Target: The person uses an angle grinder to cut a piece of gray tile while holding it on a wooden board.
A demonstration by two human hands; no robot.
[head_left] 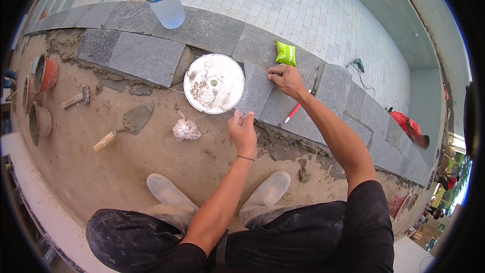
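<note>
A small grey stone tile (255, 89) lies between my hands, overlapping the larger paving tiles. My left hand (243, 130) has its fingers closed at the tile's near edge. At its far right corner, the thumb and fingers of my right hand (289, 81) pinch the edge. Just left of the tile, a round, dirt-smeared white disc (202, 81) with a hole in its middle covers part of a gap in the paving. A red and white marker (292, 113) rests right of the tile, and a bright green packet (286, 53) sits beyond my right hand.
A trowel (137, 119), a hammer (76, 99), a knotted plastic bag (185, 128) and mortar buckets (45, 74) are on the sandy ground at left. A large water bottle (164, 1) stands on the far paving. At far right, a person in red (405, 124) bends down.
</note>
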